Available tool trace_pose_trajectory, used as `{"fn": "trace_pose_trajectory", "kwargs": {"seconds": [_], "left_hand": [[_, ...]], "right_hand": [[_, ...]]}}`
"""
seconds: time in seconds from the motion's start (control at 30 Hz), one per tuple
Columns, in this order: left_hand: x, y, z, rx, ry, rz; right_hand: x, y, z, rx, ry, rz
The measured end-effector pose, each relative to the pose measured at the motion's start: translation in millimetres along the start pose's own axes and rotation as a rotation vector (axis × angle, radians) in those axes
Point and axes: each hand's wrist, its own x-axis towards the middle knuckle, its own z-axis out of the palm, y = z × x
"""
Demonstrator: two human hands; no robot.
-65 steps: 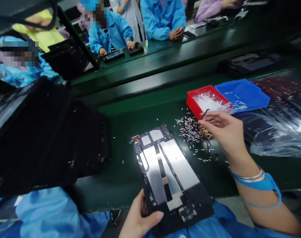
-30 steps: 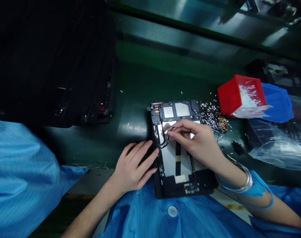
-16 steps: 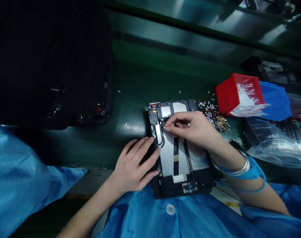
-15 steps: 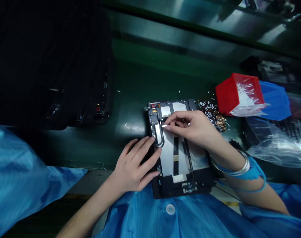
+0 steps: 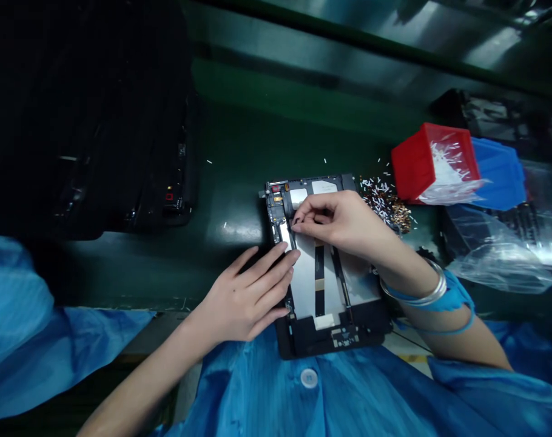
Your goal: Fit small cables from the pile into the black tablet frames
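An opened tablet (image 5: 306, 285) lies in front of me, its silver inner plates, circuit parts and black ribbon cables exposed. My left hand (image 5: 244, 300) rests over its left edge with fingers stretched out. Those fingertips cover part of a thin black cable (image 5: 293, 238) near the upper left circuit parts. Right beside that cable, my right hand (image 5: 344, 218) has thumb and forefinger pinched together low over the tablet. Whatever sits between those fingertips is too small or hidden to make out.
Small white strips (image 5: 373, 188) and copper-coloured bits (image 5: 401, 217) lie right of the tablet. Beyond are a red bin (image 5: 412, 164) of white strips, a blue bin (image 5: 498, 176) and clear plastic bags (image 5: 498, 255). Dark stacked panels (image 5: 98, 121) fill the left. Blue cloth (image 5: 16, 340) shows lower left.
The white piece seen at my right fingertips no longer shows; those fingers have shifted slightly toward the cable. My left fingers have moved over the cable's loop. The whole view has shifted slightly.
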Motion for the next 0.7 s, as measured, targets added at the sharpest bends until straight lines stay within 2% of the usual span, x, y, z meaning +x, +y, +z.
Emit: {"fn": "trace_pose_trajectory", "kwargs": {"seconds": [0.23, 0.43, 0.7], "left_hand": [[3.9, -5.7, -0.9, -0.007, -0.012, 0.049], [4.6, -4.6, -1.7, -0.017, -0.012, 0.041], [1.4, -8.3, 0.0, -0.045, -0.018, 0.053]], "right_hand": [[-0.5, -0.3, -0.1, 0.066, 0.009, -0.003], [0.2, 0.5, 2.2, -0.041, 0.056, -0.033], [0.7, -2.2, -1.7, -0.028, 0.010, -0.015]]}}
